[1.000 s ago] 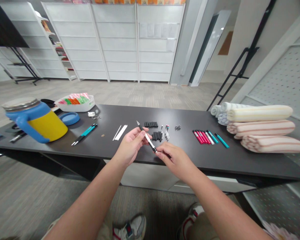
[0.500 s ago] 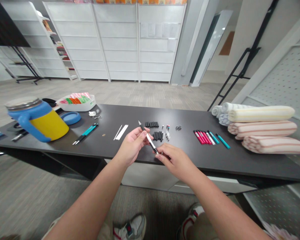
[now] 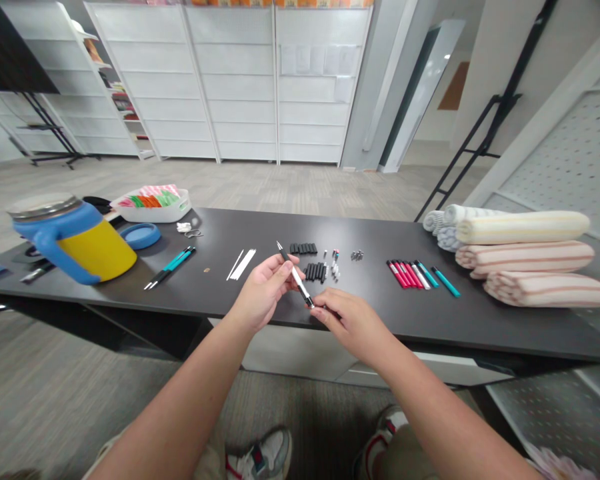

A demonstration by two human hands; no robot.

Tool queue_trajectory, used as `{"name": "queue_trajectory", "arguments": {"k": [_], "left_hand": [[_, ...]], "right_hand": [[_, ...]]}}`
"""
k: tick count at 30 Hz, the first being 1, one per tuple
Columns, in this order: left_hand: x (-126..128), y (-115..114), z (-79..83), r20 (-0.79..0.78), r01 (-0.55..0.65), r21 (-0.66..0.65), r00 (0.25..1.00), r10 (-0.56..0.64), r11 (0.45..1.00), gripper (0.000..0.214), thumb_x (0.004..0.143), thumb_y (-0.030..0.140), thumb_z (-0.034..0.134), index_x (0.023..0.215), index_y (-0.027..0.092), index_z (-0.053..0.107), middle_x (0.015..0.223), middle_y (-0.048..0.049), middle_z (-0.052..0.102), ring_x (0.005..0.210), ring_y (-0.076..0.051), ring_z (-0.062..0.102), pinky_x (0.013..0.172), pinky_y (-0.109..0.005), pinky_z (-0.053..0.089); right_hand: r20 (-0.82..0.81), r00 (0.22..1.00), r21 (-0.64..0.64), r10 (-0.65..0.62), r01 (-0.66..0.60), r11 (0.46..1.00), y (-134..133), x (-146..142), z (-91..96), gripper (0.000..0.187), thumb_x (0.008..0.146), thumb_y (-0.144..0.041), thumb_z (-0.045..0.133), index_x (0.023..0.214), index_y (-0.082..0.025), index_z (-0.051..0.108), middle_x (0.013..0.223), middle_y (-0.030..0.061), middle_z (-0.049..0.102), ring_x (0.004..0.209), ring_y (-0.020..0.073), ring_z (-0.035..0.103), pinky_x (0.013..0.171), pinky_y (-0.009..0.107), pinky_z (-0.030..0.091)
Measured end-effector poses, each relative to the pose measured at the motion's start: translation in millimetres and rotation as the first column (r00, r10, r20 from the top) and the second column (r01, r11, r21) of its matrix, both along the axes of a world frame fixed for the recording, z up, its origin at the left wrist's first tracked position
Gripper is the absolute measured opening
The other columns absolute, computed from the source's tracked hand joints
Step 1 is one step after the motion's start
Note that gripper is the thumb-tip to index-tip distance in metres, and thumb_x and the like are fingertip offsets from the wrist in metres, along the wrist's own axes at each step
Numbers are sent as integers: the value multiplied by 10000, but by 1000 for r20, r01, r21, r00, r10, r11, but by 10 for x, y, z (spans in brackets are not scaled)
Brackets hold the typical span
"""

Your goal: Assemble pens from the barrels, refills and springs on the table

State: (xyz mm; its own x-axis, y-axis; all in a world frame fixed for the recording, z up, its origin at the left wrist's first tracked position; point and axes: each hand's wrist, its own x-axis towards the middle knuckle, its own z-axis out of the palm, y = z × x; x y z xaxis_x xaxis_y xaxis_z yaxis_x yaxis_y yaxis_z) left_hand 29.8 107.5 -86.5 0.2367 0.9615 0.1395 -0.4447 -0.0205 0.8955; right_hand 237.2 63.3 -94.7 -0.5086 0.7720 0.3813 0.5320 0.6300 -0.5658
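A black and white pen (image 3: 294,272) is held slantwise above the near edge of the dark table (image 3: 260,297). My left hand (image 3: 260,290) grips its middle with closed fingers. My right hand (image 3: 347,319) pinches the pen's lower end. Behind the hands lie small black pen sleeves (image 3: 314,271), more black sleeves (image 3: 303,249), tiny pen parts (image 3: 334,263) and white refills (image 3: 242,264). A row of red, white and teal pens (image 3: 420,274) lies to the right.
A yellow and blue jug (image 3: 75,240) lies on its side at the left, by a blue lid (image 3: 140,235), a white tray (image 3: 153,205) and teal pens (image 3: 173,265). Rolled towels (image 3: 525,257) are stacked at the right. My shoes (image 3: 260,457) show below.
Almost nothing differs: both hands keep their hold on the pen, which sits in the same slant. The view has shifted very slightly.
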Motion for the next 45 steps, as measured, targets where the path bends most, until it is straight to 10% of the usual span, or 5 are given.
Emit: {"name": "queue_trajectory", "arguments": {"k": [20, 26, 32, 37, 45], "left_hand": [[-39, 31, -18, -93, -58, 130, 993, 71, 990, 244, 1050, 419, 564, 1148, 206, 632, 822, 2, 566, 745, -143, 580, 746, -274, 500], [-215, 54, 34, -634, 157, 704, 579, 513, 693, 275, 1087, 351, 504, 1247, 218, 685, 1059, -79, 661, 1010, -212, 626, 923, -343, 493], [-126, -59, -47, -672, 534, 701, 274, 688, 472, 266, 1088, 339, 521, 1271, 225, 676, 964, -63, 643, 853, -201, 599, 756, -303, 453], [-91, -86, -119, -682, 549, 670, 190, 706, 500, 343, 1092, 435, 486, 972, 169, 668, 871, -75, 650, 812, -219, 605, 714, -315, 403], [-51, -195, -163, -753, 513, 608, 129, 646, 606, 349, 1083, 452, 500, 951, 165, 648, 782, -80, 692, 678, -219, 643, 600, -293, 325]], "right_hand": [[-26, 995, -61, -92, 90, 994, -24, -16, 37, 175, 1043, -347, 596, 1123, -229, 698, 918, 17, 706, 774, 160, 629, 717, 281, 440], [-109, 952, -159, -287, 268, 950, -3, 15, 57, 279, 1064, -442, 509, 981, -224, 661, 813, 9, 716, 716, 166, 635, 676, 285, 435], [-148, 925, -251, -349, 306, 918, 55, 42, 48, 334, 1051, -505, 498, 1063, -233, 691, 795, -2, 735, 678, 163, 645, 631, 270, 439], [-61, 942, -199, -329, 311, 929, 55, 37, 66, 370, 1043, -424, 525, 762, -227, 664, 688, -5, 718, 625, 157, 635, 635, 274, 434], [-138, 959, -216, -249, 216, 952, 58, 107, 35, 156, 974, -348, 658, 954, -237, 765, 881, 20, 790, 766, 181, 694, 694, 280, 481]]}}
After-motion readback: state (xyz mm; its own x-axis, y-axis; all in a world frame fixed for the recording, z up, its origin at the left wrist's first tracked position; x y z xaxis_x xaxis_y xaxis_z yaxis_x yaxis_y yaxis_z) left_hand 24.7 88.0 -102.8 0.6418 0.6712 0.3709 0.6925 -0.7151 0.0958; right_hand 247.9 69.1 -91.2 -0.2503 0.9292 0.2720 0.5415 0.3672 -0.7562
